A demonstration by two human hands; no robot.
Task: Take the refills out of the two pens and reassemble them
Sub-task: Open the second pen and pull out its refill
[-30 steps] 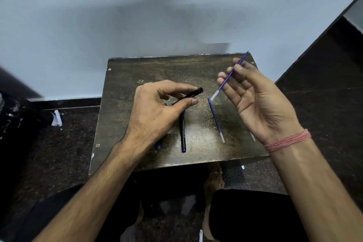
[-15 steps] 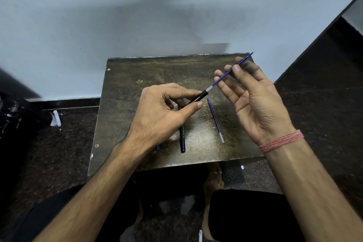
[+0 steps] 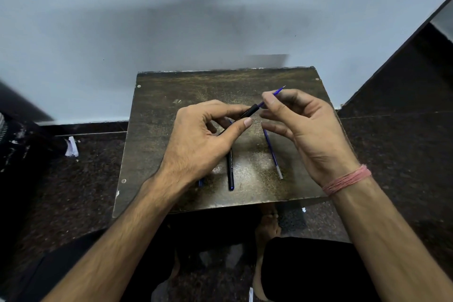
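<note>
My left hand (image 3: 198, 144) grips a black pen barrel (image 3: 250, 112) above a small dark wooden table (image 3: 171, 95). My right hand (image 3: 308, 135) pinches a blue refill (image 3: 278, 92) whose lower part sits inside the barrel's open end; only its tip end sticks out past my fingers. A second black pen barrel (image 3: 230, 169) lies on the table below my left hand. A second blue refill (image 3: 273, 154) lies on the table under my right hand. A small blue piece (image 3: 200, 182) peeks out beside my left wrist.
The table stands against a pale wall, on a dark speckled floor. A scrap of white paper (image 3: 71, 147) lies on the floor to the left. My legs and a bare foot (image 3: 268, 228) are under the table's near edge.
My right hand has brought the blue refill to the barrel's mouth and pushed it most of the way in. The left hand held the barrel nearly still.
</note>
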